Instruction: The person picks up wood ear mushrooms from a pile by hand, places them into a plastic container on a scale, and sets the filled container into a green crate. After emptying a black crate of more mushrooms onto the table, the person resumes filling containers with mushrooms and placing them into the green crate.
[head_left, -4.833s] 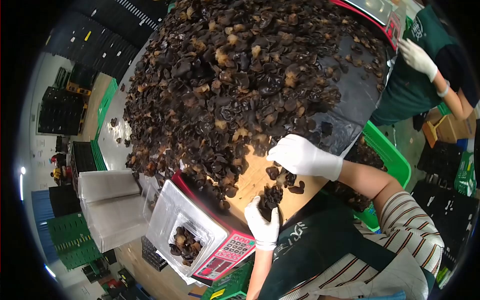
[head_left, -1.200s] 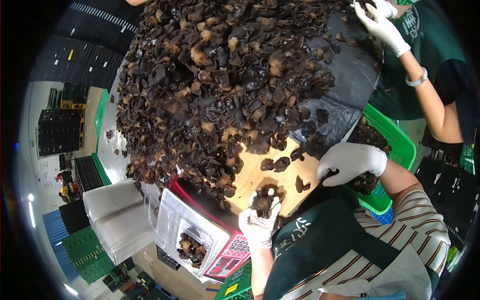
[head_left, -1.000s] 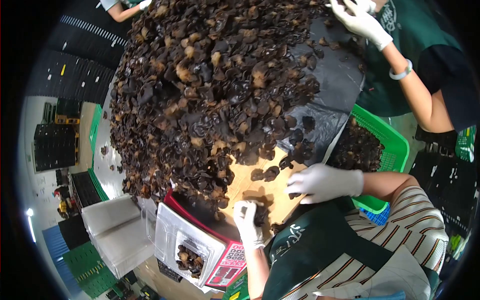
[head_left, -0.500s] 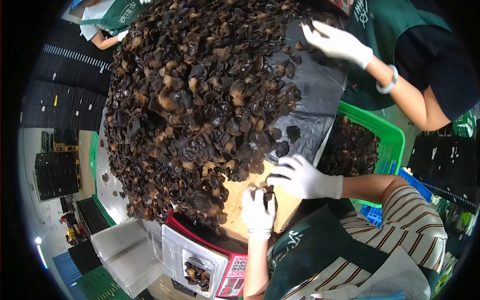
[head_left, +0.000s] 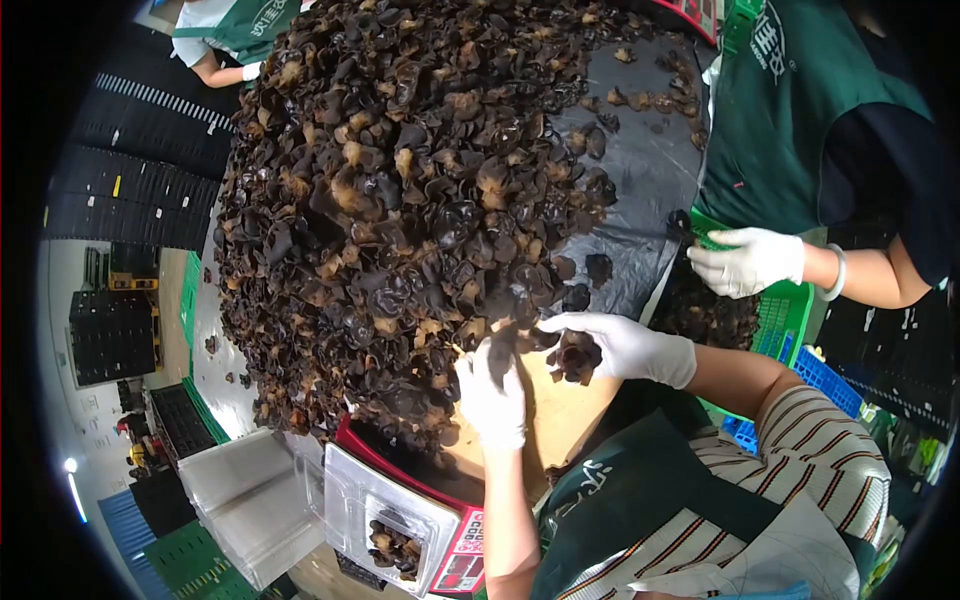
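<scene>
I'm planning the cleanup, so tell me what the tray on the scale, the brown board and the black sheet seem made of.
Tray: likely thin clear plastic, glossy and see-through with bright glints. Brown board: perhaps cardboard, flat and matte tan, though wood stays possible. Black sheet: probably plastic film, with a soft shine along its creases.

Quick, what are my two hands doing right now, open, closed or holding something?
Left hand: closed on a dark wood ear piece, blurred.
Right hand: partly curled, holding a wood ear clump.
</scene>
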